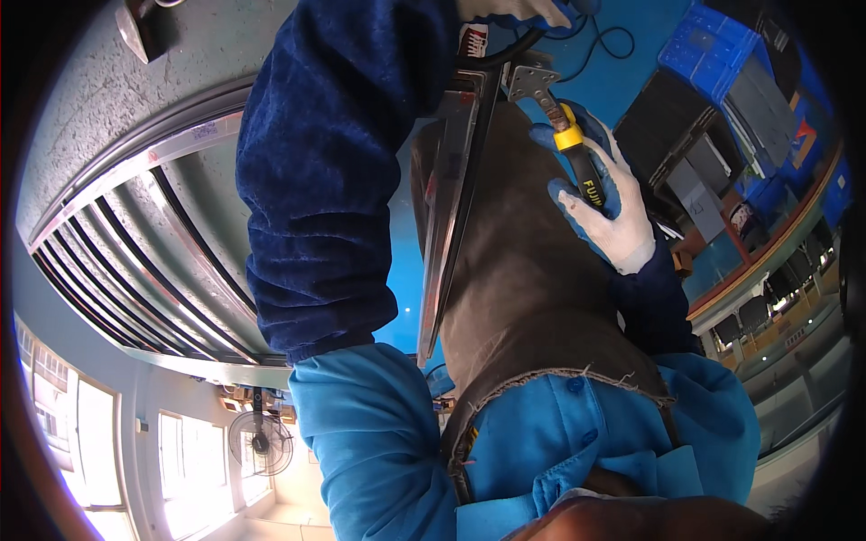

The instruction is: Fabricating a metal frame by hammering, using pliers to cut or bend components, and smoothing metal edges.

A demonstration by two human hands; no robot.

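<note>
My right hand (622, 207), in a white glove with blue coated fingers, is closed around a hand tool with a black handle and yellow collar (570, 137). The tool's head is a flat metal plate with several holes (534, 83), pointing up toward the frame's end. My left hand (519, 9), also gloved, is cut off by the top edge, and its grip does not show. Just below it, a black curved strip (512, 50) runs by the end of a dark metal frame (456, 189). That long frame stands close against my brown apron (523, 243).
Several long metal profiles (162, 212) lie in a rack at the left. Blue crates (713, 50) and dark boxes (663, 117) are stacked at the upper right. A black cable (600, 45) curls on the blue surface. A standing fan (261, 442) is by the windows.
</note>
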